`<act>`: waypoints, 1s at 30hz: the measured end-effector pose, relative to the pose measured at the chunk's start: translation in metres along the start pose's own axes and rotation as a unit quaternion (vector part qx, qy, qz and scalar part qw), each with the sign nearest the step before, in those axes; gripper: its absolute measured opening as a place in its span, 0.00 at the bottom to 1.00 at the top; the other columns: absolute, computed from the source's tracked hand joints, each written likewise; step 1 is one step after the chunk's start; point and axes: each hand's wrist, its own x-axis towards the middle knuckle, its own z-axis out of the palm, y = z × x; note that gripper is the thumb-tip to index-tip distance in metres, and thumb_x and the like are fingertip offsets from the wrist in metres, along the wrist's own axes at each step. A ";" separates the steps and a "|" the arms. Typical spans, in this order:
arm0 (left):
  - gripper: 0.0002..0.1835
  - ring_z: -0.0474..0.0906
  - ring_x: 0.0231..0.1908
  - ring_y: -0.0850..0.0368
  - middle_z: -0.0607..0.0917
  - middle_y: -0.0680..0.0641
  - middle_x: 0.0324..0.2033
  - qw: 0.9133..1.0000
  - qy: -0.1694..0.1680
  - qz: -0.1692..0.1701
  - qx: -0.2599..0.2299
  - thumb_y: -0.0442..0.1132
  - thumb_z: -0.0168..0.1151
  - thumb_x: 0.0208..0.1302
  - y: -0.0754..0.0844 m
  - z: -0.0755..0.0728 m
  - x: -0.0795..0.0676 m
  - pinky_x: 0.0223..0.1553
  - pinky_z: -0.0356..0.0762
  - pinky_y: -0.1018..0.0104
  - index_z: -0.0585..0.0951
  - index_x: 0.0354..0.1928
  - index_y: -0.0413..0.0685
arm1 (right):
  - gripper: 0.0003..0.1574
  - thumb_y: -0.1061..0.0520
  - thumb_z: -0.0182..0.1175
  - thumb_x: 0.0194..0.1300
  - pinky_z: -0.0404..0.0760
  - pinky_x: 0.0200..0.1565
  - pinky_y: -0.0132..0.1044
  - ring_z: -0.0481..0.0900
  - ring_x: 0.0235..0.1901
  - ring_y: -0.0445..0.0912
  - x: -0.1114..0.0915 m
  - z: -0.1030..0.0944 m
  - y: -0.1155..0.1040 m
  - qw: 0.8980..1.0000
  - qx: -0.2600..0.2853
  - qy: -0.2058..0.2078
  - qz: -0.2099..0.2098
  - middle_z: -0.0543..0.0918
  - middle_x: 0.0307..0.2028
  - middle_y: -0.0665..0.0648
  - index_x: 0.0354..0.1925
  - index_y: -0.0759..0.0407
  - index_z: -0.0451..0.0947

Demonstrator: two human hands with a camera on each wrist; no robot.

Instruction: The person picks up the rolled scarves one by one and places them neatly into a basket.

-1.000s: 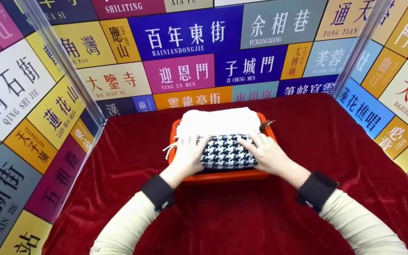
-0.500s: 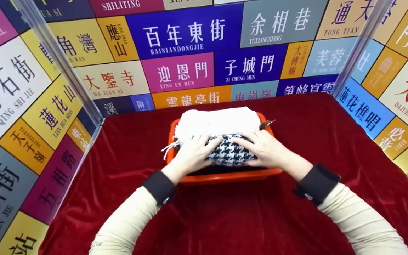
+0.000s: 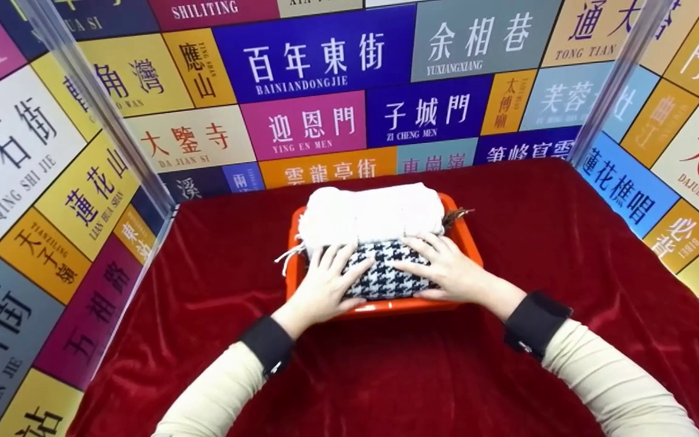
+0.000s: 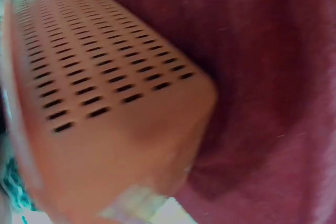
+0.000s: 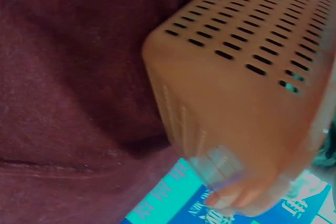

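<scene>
A rolled black-and-white houndstooth cloth [image 3: 386,273] lies in the front of an orange plastic basket [image 3: 471,243], close to the near rim. Behind it sits a white rolled cloth [image 3: 368,212] with fringes hanging over the left rim. My left hand [image 3: 325,288] rests on the left end of the houndstooth roll, fingers extended and spread. On the right end my right hand [image 3: 452,270] lies likewise, its fingers reaching over the top. Both wrist views show the slotted side of the basket [image 4: 105,119], while the hands' work is mostly out of sight there.
Dark red velvet [image 3: 386,376] covers the table under the basket. Brown fringe [image 3: 459,217] sticks out over the right rim. Panels printed with place names [image 3: 319,54] stand at the back and both sides, with clear upright corner strips [image 3: 143,152].
The houndstooth roll has shifted toward the near rim, hiding the dark gap in front of it. Both hands moved with it, first inward, then slightly back and apart.
</scene>
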 end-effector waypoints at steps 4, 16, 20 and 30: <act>0.34 0.56 0.62 0.39 0.60 0.40 0.63 1.000 -0.011 -0.006 -0.019 0.62 0.48 0.60 0.002 0.009 -0.011 0.56 0.55 0.38 0.60 0.66 0.59 | 0.38 0.34 0.56 0.54 0.67 0.47 0.57 0.62 0.58 0.62 -0.004 0.008 0.001 1.000 0.021 0.008 -0.021 0.64 0.61 0.65 0.61 0.45 0.67; 0.34 0.58 0.62 0.38 0.63 0.41 0.62 1.000 0.027 -0.001 -0.011 0.61 0.51 0.58 0.006 0.004 -0.007 0.59 0.53 0.38 0.62 0.66 0.58 | 0.37 0.32 0.47 0.61 0.62 0.53 0.61 0.61 0.59 0.62 -0.009 0.007 -0.005 0.999 0.032 0.020 0.012 0.63 0.62 0.66 0.61 0.49 0.67; 0.39 0.62 0.60 0.39 0.68 0.39 0.60 0.997 0.077 0.008 0.009 0.62 0.57 0.50 0.008 -0.006 -0.001 0.61 0.54 0.41 0.66 0.63 0.53 | 0.43 0.33 0.55 0.54 0.58 0.55 0.66 0.61 0.60 0.63 -0.006 0.001 -0.009 0.999 0.011 0.032 0.035 0.63 0.63 0.66 0.62 0.52 0.65; 0.43 0.59 0.62 0.38 0.65 0.39 0.63 0.998 0.055 0.003 0.037 0.64 0.59 0.48 0.008 -0.007 -0.003 0.62 0.52 0.42 0.63 0.65 0.52 | 0.47 0.34 0.60 0.49 0.57 0.56 0.66 0.61 0.60 0.63 -0.008 -0.005 -0.010 0.998 0.009 0.029 0.051 0.63 0.63 0.66 0.63 0.54 0.64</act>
